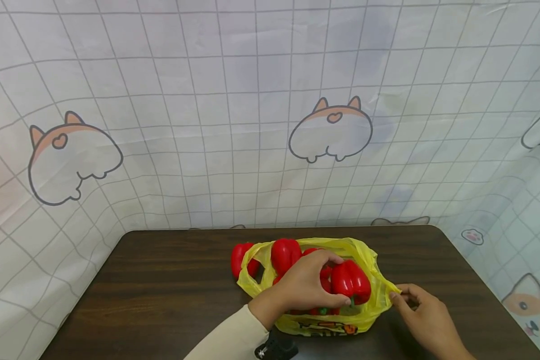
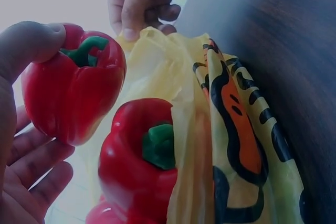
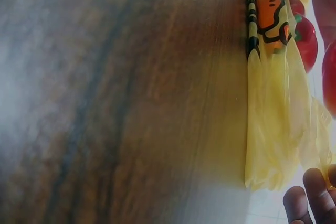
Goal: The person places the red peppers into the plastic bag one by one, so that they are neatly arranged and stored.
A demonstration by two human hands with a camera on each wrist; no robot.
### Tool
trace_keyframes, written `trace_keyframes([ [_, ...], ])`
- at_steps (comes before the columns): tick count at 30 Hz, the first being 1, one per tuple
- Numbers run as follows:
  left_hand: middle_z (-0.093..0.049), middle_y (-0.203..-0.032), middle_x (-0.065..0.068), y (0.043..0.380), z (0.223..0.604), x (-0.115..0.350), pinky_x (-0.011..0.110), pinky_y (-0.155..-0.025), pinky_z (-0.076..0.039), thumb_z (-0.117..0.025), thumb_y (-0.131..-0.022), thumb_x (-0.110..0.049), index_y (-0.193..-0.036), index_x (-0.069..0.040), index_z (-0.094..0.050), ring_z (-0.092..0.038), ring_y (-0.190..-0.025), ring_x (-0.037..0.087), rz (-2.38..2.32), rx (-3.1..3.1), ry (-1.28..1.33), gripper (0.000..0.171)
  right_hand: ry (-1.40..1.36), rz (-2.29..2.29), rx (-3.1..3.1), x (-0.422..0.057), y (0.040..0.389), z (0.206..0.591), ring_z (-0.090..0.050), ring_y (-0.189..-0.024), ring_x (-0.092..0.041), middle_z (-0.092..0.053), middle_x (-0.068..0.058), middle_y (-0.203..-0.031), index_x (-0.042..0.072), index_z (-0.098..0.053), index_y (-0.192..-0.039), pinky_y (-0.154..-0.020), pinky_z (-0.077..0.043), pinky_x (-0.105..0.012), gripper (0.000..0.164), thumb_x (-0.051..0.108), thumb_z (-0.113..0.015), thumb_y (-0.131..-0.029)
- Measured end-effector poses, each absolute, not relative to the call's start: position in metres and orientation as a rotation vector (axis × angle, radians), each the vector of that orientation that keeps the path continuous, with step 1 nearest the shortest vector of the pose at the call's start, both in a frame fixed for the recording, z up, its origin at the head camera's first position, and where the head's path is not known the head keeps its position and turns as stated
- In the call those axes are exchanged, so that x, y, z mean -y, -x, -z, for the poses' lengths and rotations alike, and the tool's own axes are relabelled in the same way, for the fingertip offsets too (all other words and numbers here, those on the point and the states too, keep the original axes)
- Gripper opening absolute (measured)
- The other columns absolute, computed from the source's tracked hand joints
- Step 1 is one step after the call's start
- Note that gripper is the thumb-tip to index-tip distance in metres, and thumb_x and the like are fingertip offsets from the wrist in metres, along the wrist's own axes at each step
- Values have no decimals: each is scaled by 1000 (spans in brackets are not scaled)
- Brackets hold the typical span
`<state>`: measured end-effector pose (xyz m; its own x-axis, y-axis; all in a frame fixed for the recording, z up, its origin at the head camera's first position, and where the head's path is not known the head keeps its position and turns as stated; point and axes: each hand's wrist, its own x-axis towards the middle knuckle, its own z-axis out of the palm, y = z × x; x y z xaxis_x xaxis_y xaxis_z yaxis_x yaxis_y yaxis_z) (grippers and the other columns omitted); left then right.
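Note:
My left hand (image 1: 303, 282) holds a red bell pepper (image 1: 352, 281) with a green stem, thumb on one side and fingers on the other, over the mouth of a yellow plastic bag (image 1: 362, 320). In the left wrist view this pepper (image 2: 73, 90) hangs above another red pepper (image 2: 137, 153) inside the bag. My right hand (image 1: 425, 315) pinches the bag's right edge between thumb and fingers; its fingertips (image 3: 315, 187) show at the corner of the right wrist view. Several more peppers lie in the bag, partly hidden by my left hand.
A red pepper (image 1: 238, 259) sits on the dark wooden table (image 1: 171, 285) at the bag's left, partly behind its handle. A white grid-patterned cloth (image 1: 234, 130) with cartoon animals hangs behind the table. Something black (image 1: 276, 347) shows beneath the left wrist.

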<state>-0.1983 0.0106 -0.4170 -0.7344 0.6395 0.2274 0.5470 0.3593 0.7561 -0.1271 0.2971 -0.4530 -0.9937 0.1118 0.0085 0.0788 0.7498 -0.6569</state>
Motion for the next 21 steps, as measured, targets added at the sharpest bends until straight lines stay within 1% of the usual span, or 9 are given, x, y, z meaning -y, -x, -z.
trace_keyframes([
  [4,-59,-125,-15,199,419,-14,19,-80,-53,-89,-76,-41,-134,-23,-56,-56,-111,8,-1320,-2495,-1093,68,153,-1071,2893,-297,127,453,-67,-83,-17,-73,-1,-100,3,-66,-126,-70,-56,-40,48,44,-61,-103],
  [8,-59,-123,-15,201,421,-18,19,-81,-53,-88,-77,-42,-134,-22,-56,-55,-110,3,-1298,-2507,-1091,68,154,-1066,2888,-297,128,453,-66,-81,-17,-73,-1,-99,3,-66,-125,-69,-55,-39,46,42,-61,-103],
  [11,-59,-124,-15,202,422,-21,19,-82,-53,-87,-77,-43,-135,-22,-56,-54,-110,2,-1268,-2527,-1086,69,155,-1059,2887,-297,128,453,-66,-81,-16,-73,-1,-98,3,-66,-125,-68,-54,-38,45,42,-62,-103],
  [18,-59,-126,-15,201,428,-28,19,-81,-53,-87,-76,-45,-137,-22,-56,-57,-113,7,-1183,-2573,-1057,72,157,-1065,2892,-297,128,453,-66,-82,-17,-73,-1,-98,3,-66,-125,-69,-55,-39,46,43,-62,-103],
  [21,-60,-126,-15,200,428,-29,19,-81,-53,-88,-76,-44,-136,-22,-56,-57,-114,7,-1181,-2565,-1042,72,156,-1059,2895,-297,129,453,-66,-83,-17,-73,0,-98,2,-66,-126,-70,-55,-40,47,43,-62,-103],
])
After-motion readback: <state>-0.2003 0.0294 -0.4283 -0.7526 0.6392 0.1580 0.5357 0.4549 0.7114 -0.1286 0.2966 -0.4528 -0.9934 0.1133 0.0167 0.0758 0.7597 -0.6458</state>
